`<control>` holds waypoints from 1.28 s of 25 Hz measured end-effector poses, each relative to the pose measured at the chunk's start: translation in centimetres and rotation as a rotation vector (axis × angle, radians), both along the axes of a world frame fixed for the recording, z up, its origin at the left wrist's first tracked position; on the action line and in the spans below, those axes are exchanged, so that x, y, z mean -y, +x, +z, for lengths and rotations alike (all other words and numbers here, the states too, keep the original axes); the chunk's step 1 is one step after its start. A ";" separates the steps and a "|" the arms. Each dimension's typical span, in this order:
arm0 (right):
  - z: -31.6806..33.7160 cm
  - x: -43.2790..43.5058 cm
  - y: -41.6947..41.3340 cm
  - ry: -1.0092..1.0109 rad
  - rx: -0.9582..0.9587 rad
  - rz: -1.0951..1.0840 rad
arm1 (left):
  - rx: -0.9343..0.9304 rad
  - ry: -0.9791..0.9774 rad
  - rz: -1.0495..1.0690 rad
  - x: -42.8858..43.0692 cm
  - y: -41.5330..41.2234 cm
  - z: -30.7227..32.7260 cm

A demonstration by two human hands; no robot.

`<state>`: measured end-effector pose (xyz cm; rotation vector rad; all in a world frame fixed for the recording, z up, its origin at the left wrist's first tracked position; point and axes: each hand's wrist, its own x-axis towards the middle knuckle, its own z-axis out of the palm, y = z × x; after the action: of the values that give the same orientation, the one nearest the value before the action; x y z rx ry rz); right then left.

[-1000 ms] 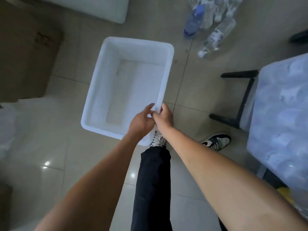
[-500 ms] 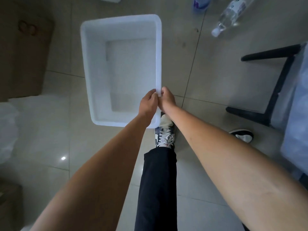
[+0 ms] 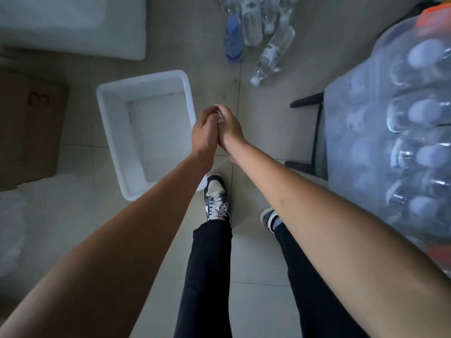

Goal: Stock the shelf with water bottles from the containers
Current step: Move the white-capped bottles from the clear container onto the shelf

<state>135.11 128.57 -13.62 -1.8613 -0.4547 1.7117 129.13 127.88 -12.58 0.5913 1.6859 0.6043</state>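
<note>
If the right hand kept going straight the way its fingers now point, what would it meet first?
Probably bare floor. The right hand points up the image, past the white tub; the loose bottles lie further along that line. Its height above the floor is unclear.

A floor of large pale beige glossy tiles (image 3: pixel 266 132) with thin grout lines fills the view, dimly lit, with soft glare at 8 o'clock. A flat brown cardboard sheet (image 3: pixel 29 128) lies at 9 o'clock. A black metal frame (image 3: pixel 314 132) stands at 3 o'clock.
</note>
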 end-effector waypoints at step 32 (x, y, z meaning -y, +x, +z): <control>17.1 -2.2 33.7 0.149 1.144 0.647 | -0.852 0.491 -1.427 -7.0 26.5 16.5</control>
<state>168.85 130.78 3.51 -2.5869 -1.6991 0.6590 155.63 134.87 3.97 2.3331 1.3113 -0.3863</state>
